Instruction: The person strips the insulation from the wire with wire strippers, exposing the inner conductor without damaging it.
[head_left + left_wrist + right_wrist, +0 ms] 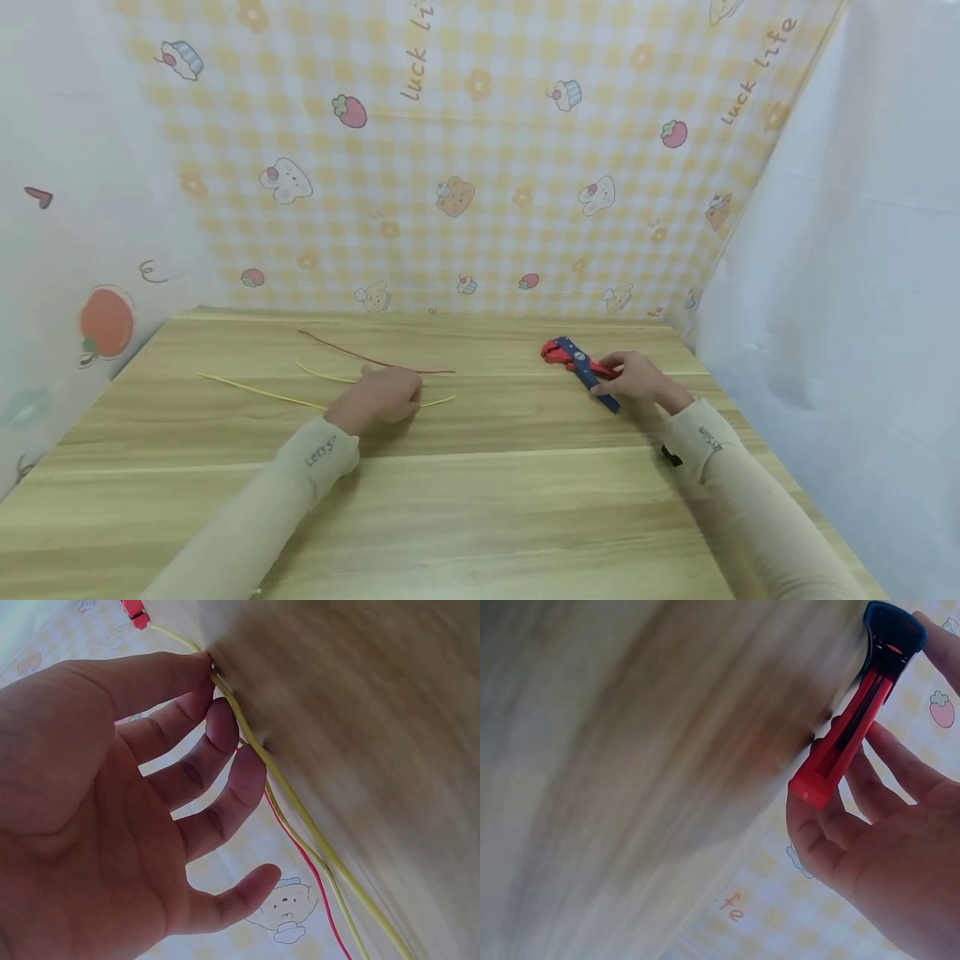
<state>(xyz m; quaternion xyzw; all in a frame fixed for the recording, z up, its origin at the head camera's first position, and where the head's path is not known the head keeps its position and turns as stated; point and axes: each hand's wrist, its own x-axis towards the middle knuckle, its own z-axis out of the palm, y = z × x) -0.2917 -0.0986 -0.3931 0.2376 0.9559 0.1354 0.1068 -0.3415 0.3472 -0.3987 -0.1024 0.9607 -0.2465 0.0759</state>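
Note:
Thumb and index finger of my left hand [381,395] pinch a yellow wire [300,806] at the tabletop, the other fingers spread loosely beside it. A second yellow wire [324,375] runs close by, partly hidden behind the hand. Just beyond lies a thin red wire [345,350]. On the right, my right hand [636,377] holds a wire stripper [581,360] by its handles, its head pointing to the far left. Fingers curl around the red handle [844,742], while the thumb lies at the blue handle [896,630].
A wooden table [480,500] carries everything. Behind it hangs a yellow checked cloth [480,242] with cartoon prints, and a white sheet [840,275] closes off the right side. A small black object [671,456] shows beneath the right sleeve.

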